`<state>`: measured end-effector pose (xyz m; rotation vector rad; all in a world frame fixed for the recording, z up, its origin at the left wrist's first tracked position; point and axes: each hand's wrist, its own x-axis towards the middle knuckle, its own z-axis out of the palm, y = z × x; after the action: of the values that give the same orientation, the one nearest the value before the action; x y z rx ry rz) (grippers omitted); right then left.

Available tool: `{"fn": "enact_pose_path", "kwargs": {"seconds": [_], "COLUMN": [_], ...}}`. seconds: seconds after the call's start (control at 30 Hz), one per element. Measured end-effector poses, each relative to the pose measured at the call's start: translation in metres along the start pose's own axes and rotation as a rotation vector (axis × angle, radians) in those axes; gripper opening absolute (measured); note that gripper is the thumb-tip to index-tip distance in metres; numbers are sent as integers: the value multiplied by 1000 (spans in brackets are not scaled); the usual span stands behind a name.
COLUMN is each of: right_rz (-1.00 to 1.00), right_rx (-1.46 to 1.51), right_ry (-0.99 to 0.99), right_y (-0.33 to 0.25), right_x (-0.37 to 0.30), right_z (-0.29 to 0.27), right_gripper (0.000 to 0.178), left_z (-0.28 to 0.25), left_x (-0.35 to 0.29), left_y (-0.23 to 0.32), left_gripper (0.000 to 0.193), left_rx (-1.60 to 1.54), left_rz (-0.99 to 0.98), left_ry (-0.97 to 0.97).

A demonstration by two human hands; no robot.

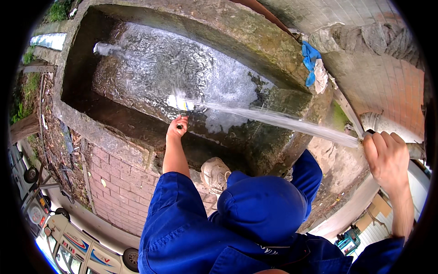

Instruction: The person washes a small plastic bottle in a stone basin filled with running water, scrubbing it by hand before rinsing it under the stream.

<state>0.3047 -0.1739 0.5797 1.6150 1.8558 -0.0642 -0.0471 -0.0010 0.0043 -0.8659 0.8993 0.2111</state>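
The stone trough (105, 134) extends obliquely from upper left to lower right and contains two visible media: moving water (169, 64) and white foam (232, 91). One white container (183, 104), with blue and yellow print toward its right end, is located inside the trough outline, just beyond the fingertips of the left hand (177, 126). Its long axis appears to lie roughly left to right, near the line of the water jet; spray obscures its outline, so the mouth end and any contents cannot be determined.

The left hand has its fingers curled nearly closed around one small dark item (179, 127), whose type cannot be identified. Contact between this hand and the container cannot be confirmed.

The right hand (388, 157) has its fingers curled closed at the outlet end of one pipe (417, 150). The pipe axis is near horizontal, with the outlet directed left. One water jet (283, 119) runs from there, leftward and slightly up the view, to the container.

Count of surrounding items: two cloths at the trough's right corner, one blue (311, 57) and one pale (320, 76); one tan shoe (215, 176) beside the near wall.
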Motion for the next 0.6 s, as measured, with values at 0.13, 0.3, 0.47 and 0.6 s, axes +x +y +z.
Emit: {"fn": "enact_pose_path", "kwargs": {"seconds": [0.13,0.3,0.47,0.6], "right_rz": [-6,-1,18,31], "right_rx": [5,-4,-4,-5], "right_ry": [7,11,20,16], "right_y": [1,0,0,0], "right_x": [-1,-1,-1,1], "right_z": [0,0,2,1], "right_gripper": [14,12,10,10], "left_z": [2,2,1,3], "left_x": [2,2,1,0], "left_y": [2,3,4,1], "left_gripper": [30,31,30,29], "left_rx": [15,-3,-10,1], "left_rz": [7,-22,-35,-20], "left_ry": [6,-20,-10,28]}}
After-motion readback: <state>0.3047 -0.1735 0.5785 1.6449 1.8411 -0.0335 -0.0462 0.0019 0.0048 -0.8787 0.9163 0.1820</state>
